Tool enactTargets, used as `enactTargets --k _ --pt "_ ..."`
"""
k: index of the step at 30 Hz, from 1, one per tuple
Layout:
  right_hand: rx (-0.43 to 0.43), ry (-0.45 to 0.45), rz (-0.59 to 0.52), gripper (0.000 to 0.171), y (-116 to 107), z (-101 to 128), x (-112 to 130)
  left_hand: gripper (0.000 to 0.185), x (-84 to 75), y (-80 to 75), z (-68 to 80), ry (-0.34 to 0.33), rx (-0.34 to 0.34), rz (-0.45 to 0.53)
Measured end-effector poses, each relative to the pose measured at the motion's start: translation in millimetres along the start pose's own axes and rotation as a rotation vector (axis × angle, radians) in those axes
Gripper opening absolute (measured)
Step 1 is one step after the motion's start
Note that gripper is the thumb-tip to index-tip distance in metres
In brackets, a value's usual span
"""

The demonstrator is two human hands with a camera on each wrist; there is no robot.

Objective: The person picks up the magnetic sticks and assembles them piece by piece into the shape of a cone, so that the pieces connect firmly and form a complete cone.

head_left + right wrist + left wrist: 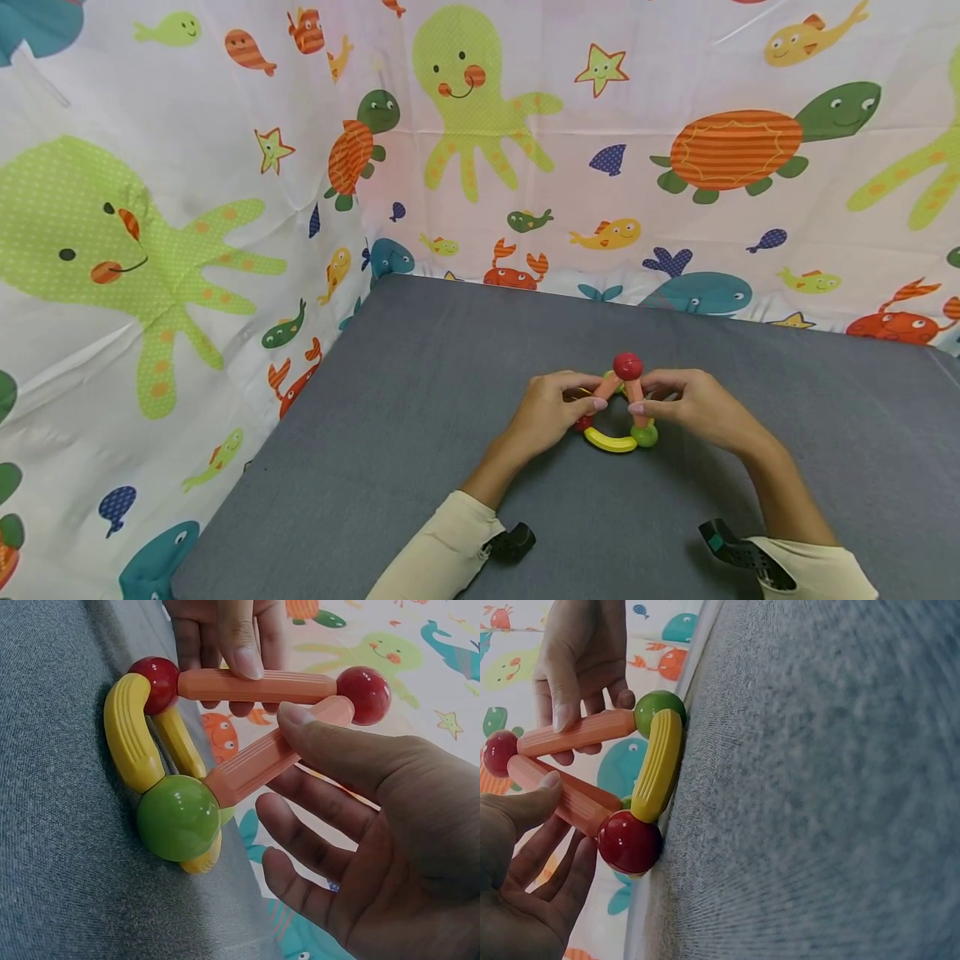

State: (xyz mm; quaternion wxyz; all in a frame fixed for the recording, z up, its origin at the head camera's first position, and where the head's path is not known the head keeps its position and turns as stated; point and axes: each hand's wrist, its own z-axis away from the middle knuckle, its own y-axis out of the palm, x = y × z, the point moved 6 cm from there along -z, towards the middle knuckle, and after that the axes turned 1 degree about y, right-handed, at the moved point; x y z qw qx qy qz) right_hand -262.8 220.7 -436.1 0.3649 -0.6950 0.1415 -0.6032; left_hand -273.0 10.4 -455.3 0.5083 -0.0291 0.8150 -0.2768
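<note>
Toy frame [621, 408] between both hands' grips

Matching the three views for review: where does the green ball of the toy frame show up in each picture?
Head view: the green ball sits low on the toy's right, under the right hand.
Left wrist view: it is upper left of centre, against the grey mat.
Right wrist view: it is large, left of centre.
Shared landmark: the curved yellow bar joining it to a red ball.

Head cam above; wrist cams close.
</note>
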Motion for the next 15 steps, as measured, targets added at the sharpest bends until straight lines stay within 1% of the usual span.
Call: enactTargets --k 5,9,13,15 --pt "0.024 0.018 -0.012 0.034 1.2 0.9 -1.1 0.031 -0.4 0.6 0.9 -0.008 0.006 0.005" --pt "0.058 0.028 -0.046 0.036 0.4 3.1 -1.7 0.032 1.6 1.1 0.9 -0.016 0.021 0.032" --pt "0.063 0.014 -0.064 0.039 -9.9 8.1 -1.7 0.035 4.5 -1.5 -0.4 -0.013 0.034 0.068" --pt "0.041 0.016 -0.055 0.039 -18.8 11.9 -3.7 0.036 5.4 -6.2 -0.6 -0.008 0.022 0.068"
